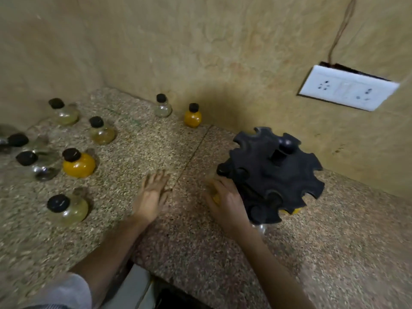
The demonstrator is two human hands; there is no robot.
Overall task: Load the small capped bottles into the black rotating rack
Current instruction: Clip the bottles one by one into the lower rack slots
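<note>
right hand [225, 197] fingers curled on a yellowish bottle, blurred, at black rack [274, 172] left edge | left hand [151, 195] spread flat, empty, nearer loose bottles [78, 165] upright on surface, its left

Dim warm light (motion-blurred, edges warped)

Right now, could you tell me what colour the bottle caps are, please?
Black, on every bottle cap visible; clearest in the head view.
</note>
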